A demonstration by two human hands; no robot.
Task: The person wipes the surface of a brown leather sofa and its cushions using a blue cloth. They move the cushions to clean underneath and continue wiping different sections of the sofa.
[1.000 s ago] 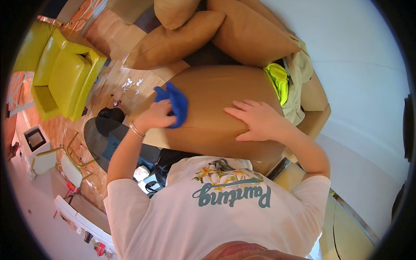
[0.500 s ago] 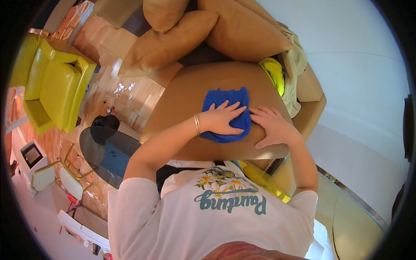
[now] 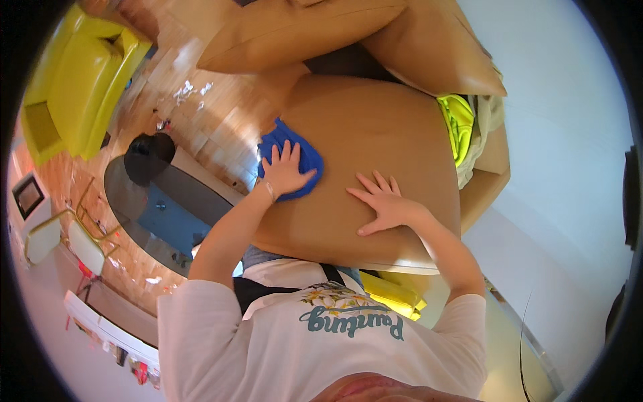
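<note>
Your left hand [image 3: 287,171] flat on blue cloth [image 3: 293,155] (no grip, fingers spread), at 9 o'clock of right hand [image 3: 385,204], palm splayed on tan cushion [image 3: 375,134].

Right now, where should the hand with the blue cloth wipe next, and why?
Probably back toward the right hand. The left hand presses the cloth at the cushion's left edge, so the wide brown surface lies only to its right.

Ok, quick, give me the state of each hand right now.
Left hand: open, fingers spread, pressed flat on the blue cloth.
Right hand: open, palm flat on the tan cushion, holding nothing.
</note>
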